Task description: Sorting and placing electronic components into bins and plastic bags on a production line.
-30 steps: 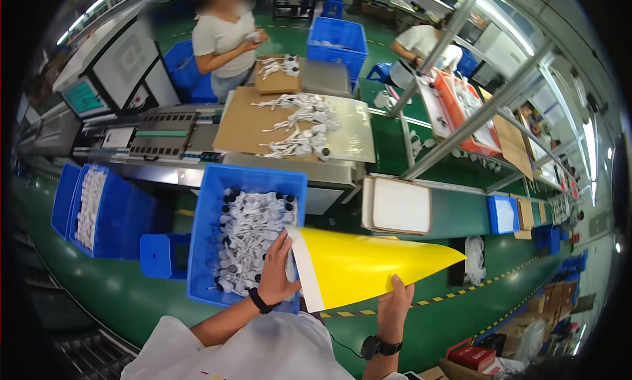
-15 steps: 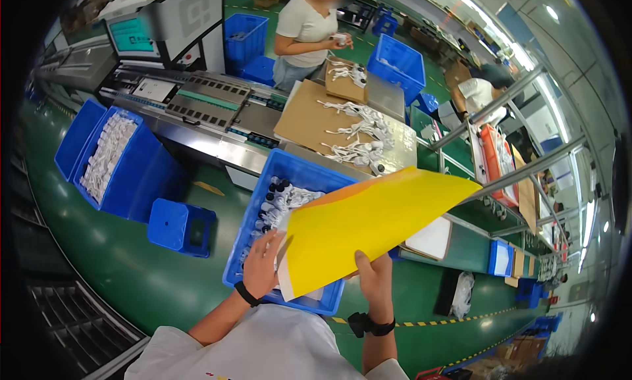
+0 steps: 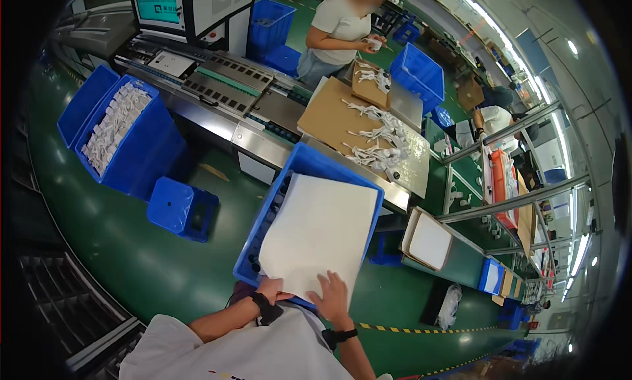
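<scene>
A large white sheet (image 3: 322, 222) lies over a blue bin (image 3: 251, 247), covering most of its contents. Along the bin's left side, a few dark round ends (image 3: 282, 186) show beside the sheet. My left hand (image 3: 270, 289) is closed at the sheet's near left edge, its fingertips partly hidden. Flat on the near part of the sheet rests my right hand (image 3: 331, 297), fingers spread and holding nothing.
Beyond the bin, white corded parts (image 3: 378, 133) lie on cardboard on a metal machine line (image 3: 217, 120). A blue stool (image 3: 178, 205) and a filled blue bin (image 3: 141, 146) stand left. A co-worker (image 3: 339, 31) handles a small white item across the line.
The sheet, raised with its yellow face showing, now lies white side up over the bin. My right hand has released its edge and moved left onto it. The view has shifted slightly.
</scene>
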`<state>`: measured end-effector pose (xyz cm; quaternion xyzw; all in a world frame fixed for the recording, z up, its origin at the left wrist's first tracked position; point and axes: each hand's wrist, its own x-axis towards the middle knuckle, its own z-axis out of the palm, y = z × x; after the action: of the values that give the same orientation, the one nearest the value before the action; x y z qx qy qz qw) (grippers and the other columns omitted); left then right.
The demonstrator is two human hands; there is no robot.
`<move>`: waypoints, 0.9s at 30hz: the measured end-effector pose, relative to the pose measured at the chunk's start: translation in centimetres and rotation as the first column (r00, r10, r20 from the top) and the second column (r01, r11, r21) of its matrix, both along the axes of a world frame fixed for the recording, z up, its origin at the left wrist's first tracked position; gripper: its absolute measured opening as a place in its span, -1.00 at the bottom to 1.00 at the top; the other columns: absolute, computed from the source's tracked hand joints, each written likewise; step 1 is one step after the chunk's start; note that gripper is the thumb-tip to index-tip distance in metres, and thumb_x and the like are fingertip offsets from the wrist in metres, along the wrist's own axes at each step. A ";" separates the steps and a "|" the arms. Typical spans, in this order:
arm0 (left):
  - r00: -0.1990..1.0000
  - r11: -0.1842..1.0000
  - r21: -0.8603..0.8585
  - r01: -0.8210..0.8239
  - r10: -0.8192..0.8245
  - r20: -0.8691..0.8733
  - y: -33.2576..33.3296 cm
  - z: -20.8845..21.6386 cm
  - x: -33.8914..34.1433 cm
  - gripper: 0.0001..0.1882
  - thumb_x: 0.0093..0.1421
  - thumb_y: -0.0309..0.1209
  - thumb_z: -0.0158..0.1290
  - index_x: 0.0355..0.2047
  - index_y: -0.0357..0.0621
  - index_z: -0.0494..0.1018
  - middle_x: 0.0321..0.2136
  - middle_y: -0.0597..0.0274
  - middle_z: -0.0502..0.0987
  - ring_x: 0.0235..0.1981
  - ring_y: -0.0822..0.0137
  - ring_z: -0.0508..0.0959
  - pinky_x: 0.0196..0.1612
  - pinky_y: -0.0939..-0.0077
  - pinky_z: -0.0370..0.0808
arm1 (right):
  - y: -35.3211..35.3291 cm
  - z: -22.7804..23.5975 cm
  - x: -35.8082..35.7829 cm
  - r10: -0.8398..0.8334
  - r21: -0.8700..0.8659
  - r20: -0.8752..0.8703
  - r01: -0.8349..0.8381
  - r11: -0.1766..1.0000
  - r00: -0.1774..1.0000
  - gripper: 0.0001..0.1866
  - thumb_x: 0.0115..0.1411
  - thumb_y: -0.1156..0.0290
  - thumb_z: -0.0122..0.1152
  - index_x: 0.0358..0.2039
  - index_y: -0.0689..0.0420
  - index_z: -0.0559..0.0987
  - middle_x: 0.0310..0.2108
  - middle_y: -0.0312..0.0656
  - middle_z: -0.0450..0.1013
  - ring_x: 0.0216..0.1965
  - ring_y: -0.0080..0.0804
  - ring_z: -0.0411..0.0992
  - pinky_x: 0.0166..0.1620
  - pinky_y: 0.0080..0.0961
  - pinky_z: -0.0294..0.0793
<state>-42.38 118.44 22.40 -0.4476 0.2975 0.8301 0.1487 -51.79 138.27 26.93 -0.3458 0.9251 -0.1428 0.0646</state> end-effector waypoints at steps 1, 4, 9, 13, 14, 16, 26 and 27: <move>1.000 1.000 0.005 0.006 -0.006 0.000 0.1 -1.2 0.5 -0.54 0.35 -0.39 -0.01 0.24 -0.08 0.24 0.01 0.03 0.54 -0.13 0.05 0.66 -0.17 0.13 0.71 | -0.1 -1.1 0.9 0.032 0.005 0.048 -0.033 0.999 0.998 -0.30 0.15 -0.01 0.33 0.20 0.13 0.43 0.26 0.11 0.29 0.29 0.14 0.22 0.28 0.08 0.17; 0.992 0.991 0.043 -0.127 0.128 -0.005 -0.1 -5.2 1.8 -0.51 0.34 -0.37 0.02 0.25 -0.08 0.22 -0.01 0.05 0.54 -0.13 0.04 0.66 -0.17 0.10 0.71 | -0.2 -2.5 2.0 0.099 0.003 0.152 -0.101 0.995 0.983 -0.30 0.13 -0.02 0.33 0.19 0.09 0.45 0.24 0.12 0.30 0.29 0.13 0.21 0.27 0.13 0.15; 0.999 0.995 0.085 -0.043 0.043 0.003 -1.1 -4.5 1.6 -0.52 0.34 -0.34 0.04 0.23 -0.10 0.24 -0.02 0.06 0.54 -0.16 0.05 0.66 -0.17 0.12 0.71 | -1.1 -1.5 0.7 0.145 -0.069 0.226 -0.132 0.989 0.963 -0.29 0.13 0.06 0.32 0.25 0.04 0.39 0.28 0.06 0.27 0.30 0.13 0.20 0.27 0.14 0.17; 0.996 0.996 -0.018 0.087 -0.087 -0.031 -2.3 -3.7 1.2 -0.52 0.34 -0.32 0.06 0.22 -0.12 0.25 -0.02 0.04 0.54 -0.18 0.05 0.66 -0.16 0.11 0.70 | -1.6 -2.5 2.2 0.144 0.000 0.217 -0.148 0.989 0.965 -0.27 0.10 0.19 0.30 0.29 0.03 0.35 0.29 0.04 0.26 0.29 0.11 0.22 0.25 0.09 0.23; 0.994 0.996 -0.019 0.087 -0.088 -0.061 -2.7 -3.9 1.1 -0.51 0.34 -0.31 0.07 0.22 -0.13 0.25 -0.02 0.04 0.54 -0.18 0.06 0.66 -0.16 0.11 0.70 | -2.0 -3.3 2.9 0.113 0.006 0.197 -0.117 0.993 0.974 -0.27 0.09 0.24 0.29 0.30 0.02 0.34 0.29 0.03 0.26 0.29 0.10 0.23 0.25 0.06 0.26; 0.990 0.997 -0.019 0.075 -0.076 -0.121 -3.5 -3.7 0.6 -0.50 0.34 -0.28 0.08 0.22 -0.14 0.25 -0.02 0.04 0.54 -0.19 0.06 0.67 -0.16 0.11 0.70 | -2.6 -4.0 3.0 0.090 0.013 0.174 -0.093 0.996 0.981 -0.27 0.07 0.29 0.28 0.30 0.00 0.33 0.29 0.02 0.26 0.29 0.09 0.23 0.24 0.03 0.28; 0.880 0.869 0.144 0.473 -0.462 -0.106 -6.1 -0.1 2.0 -0.51 0.35 -0.08 0.04 0.13 -0.13 0.36 -0.06 0.00 0.60 -0.17 0.07 0.67 -0.21 0.14 0.67 | -2.4 -5.5 -0.1 0.073 0.251 0.197 -0.122 0.960 0.978 -0.36 0.06 0.37 0.27 0.21 0.00 0.42 0.18 -0.10 0.38 0.15 -0.03 0.38 0.18 -0.08 0.38; 0.801 0.813 -0.043 0.581 -0.580 -0.147 -6.1 0.7 2.5 -0.51 0.34 -0.06 0.04 0.10 -0.13 0.40 -0.07 -0.01 0.61 -0.17 0.05 0.67 -0.20 0.13 0.66 | -2.4 -5.3 -0.1 0.052 0.285 0.256 -0.127 0.950 0.965 -0.38 0.07 0.34 0.28 0.20 0.01 0.43 0.15 -0.11 0.41 0.13 -0.05 0.39 0.18 -0.08 0.39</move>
<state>-39.84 112.35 23.09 -0.2697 0.4287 0.7774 0.3731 -51.87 135.90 21.60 -0.3534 0.9041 -0.0397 0.2367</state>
